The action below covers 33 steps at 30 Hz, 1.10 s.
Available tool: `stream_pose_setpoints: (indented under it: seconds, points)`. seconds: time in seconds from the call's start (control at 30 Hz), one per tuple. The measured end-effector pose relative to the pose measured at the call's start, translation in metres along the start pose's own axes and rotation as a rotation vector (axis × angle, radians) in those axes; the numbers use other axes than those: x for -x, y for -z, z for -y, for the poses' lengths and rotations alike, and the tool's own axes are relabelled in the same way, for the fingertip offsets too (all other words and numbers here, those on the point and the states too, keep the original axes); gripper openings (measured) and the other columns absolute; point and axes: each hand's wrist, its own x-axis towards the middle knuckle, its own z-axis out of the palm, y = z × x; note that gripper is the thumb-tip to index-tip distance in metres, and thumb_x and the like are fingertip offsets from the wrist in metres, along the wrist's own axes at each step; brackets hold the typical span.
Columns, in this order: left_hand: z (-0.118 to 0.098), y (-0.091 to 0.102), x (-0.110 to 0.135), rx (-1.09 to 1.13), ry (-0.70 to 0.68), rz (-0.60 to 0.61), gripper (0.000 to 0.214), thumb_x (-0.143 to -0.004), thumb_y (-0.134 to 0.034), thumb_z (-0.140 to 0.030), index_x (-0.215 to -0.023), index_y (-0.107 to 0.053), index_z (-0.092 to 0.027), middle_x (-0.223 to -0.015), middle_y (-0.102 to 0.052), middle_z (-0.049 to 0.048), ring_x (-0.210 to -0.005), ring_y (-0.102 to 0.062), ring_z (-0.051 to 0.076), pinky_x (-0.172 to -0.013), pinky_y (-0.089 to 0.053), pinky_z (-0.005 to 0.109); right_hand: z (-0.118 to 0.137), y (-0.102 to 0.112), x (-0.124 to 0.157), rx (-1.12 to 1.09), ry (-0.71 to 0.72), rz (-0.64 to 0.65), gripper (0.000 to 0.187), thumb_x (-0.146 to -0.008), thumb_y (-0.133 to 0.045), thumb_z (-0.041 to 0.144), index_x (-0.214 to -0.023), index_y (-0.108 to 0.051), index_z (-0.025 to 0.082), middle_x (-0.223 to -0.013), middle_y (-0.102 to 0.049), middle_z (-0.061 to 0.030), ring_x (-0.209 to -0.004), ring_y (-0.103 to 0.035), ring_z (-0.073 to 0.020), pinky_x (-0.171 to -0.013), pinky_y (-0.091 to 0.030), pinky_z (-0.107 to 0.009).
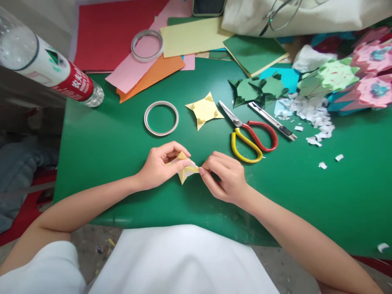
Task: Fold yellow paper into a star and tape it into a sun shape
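Note:
Between my hands, just above the green table [122,204], is a small yellow folded paper star [183,176] with white patches on its upper face. My left hand [161,165] pinches its left side, thumb on top. The fingertips of my right hand [225,175] are closed on the star's right point. Beyond them lies a second yellow paper star [205,110] with curled tips. Scissors [235,122] with one red and one yellow handle rest to its right. A narrow roll of tape [161,118] lies flat beyond my left hand.
A utility knife [272,121] and white paper scraps [315,114] lie right of the scissors. Green folded paper pieces [257,90] and pink paper flowers [375,92] sit behind. Coloured sheets [113,36], another tape roll [147,45] and a water bottle [52,61] occupy the far left.

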Motion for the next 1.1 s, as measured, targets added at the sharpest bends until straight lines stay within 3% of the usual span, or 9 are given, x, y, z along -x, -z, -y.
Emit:
stream_pose_setpoints:
  seconds: [0.13, 0.33, 0.57, 0.7, 0.93, 1.1]
  points:
    - [0.0032, -0.0003, 0.0026, -0.088, -0.018, 0.007, 0.025, -0.078, -0.075, -0.028, -0.090, -0.055, -0.019, -0.068, -0.065, -0.0037, -0.059, -0.063, 0.008, -0.055, -0.049, 0.016, 0.0032, -0.0035, -0.0004, 0.014, -0.043, 0.001, 0.010, -0.088, -0.058, 0.016, -0.082, -0.051, 0.020, -0.070, -0.056, -0.0007, -0.063, -0.047, -0.0118, -0.058, -0.040, -0.026]
    - [0.0009, -0.0007, 0.0015, -0.176, -0.004, -0.001, 0.029, -0.079, -0.075, -0.031, -0.097, -0.057, -0.019, -0.068, -0.069, -0.0033, -0.058, -0.064, 0.008, -0.053, -0.047, 0.015, 0.0047, -0.0054, -0.0008, -0.068, -0.099, 0.021, 0.012, -0.090, -0.055, 0.013, -0.081, -0.050, 0.019, -0.071, -0.055, -0.0001, -0.065, -0.048, -0.0107, -0.061, -0.041, -0.025]
    - [0.0015, -0.0011, 0.0008, -0.182, -0.070, -0.015, 0.023, -0.077, -0.075, -0.023, -0.093, -0.058, -0.019, -0.082, -0.073, -0.0020, -0.075, -0.072, 0.009, -0.068, -0.056, 0.013, 0.0048, -0.0003, -0.0041, -0.155, -0.200, -0.006, 0.012, -0.091, -0.055, 0.012, -0.080, -0.052, 0.019, -0.070, -0.051, 0.0019, -0.061, -0.045, -0.0080, -0.055, -0.039, -0.021]
    - [0.0012, -0.0014, 0.0008, -0.178, -0.054, -0.018, 0.023, -0.077, -0.074, -0.020, -0.096, -0.060, -0.018, -0.083, -0.075, -0.0015, -0.078, -0.074, 0.011, -0.069, -0.058, 0.015, 0.0026, -0.0037, -0.0018, -0.028, -0.111, -0.053, 0.011, -0.089, -0.055, 0.010, -0.085, -0.051, 0.019, -0.072, -0.053, 0.0007, -0.063, -0.047, -0.0092, -0.056, -0.042, -0.022]
    - [-0.0001, -0.0027, 0.0003, -0.194, -0.040, -0.063, 0.024, -0.077, -0.074, -0.021, -0.098, -0.062, -0.019, -0.074, -0.072, -0.0034, -0.068, -0.070, 0.008, -0.063, -0.054, 0.013, 0.0033, -0.0024, -0.0004, 0.480, 0.241, -0.141, 0.022, -0.079, -0.070, 0.008, -0.097, -0.058, 0.015, -0.081, -0.070, -0.0079, -0.072, -0.057, -0.0172, -0.064, -0.050, -0.031]
    - [-0.0001, -0.0047, -0.0004, -0.175, -0.036, -0.087, 0.025, -0.076, -0.076, -0.024, -0.096, -0.061, -0.018, -0.070, -0.071, -0.0038, -0.063, -0.067, 0.008, -0.060, -0.053, 0.013, 0.0082, -0.0007, -0.0004, 0.624, 0.287, -0.163, 0.028, -0.073, -0.078, 0.011, -0.097, -0.063, 0.011, -0.081, -0.074, -0.0075, -0.070, -0.058, -0.0179, -0.061, -0.049, -0.032]
